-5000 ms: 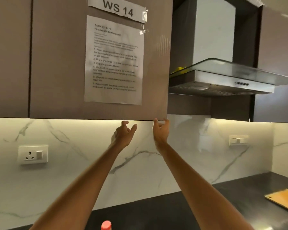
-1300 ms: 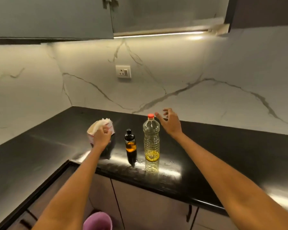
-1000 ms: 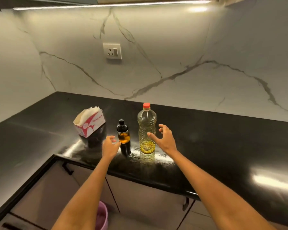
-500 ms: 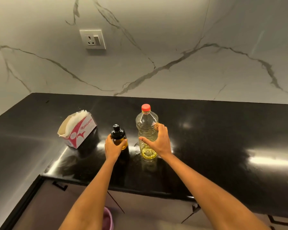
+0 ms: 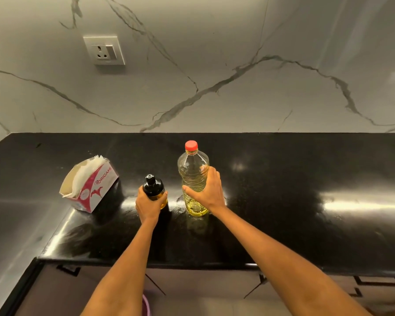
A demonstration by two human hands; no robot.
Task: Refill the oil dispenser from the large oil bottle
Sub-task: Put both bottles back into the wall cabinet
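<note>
A tall clear oil bottle (image 5: 192, 169) with a red cap stands upright on the black countertop (image 5: 283, 201); a little yellow oil sits at its bottom. My right hand (image 5: 209, 193) grips its lower body. To its left stands a small oil dispenser (image 5: 152, 187) with a black top and amber oil inside. My left hand (image 5: 149, 205) wraps around the dispenser's body from the near side, hiding its lower part. Both caps are on.
An open red-and-white tissue box (image 5: 89, 184) lies on the counter left of the dispenser. A wall socket (image 5: 104, 50) sits on the marble backsplash. Cabinet doors run below the counter edge, and a pink bin rim (image 5: 145, 305) shows on the floor.
The view has tilted down from the upper cabinet to the counter. Both hands came down and closed on the bottles: left on the dispenser, right on the large bottle.
</note>
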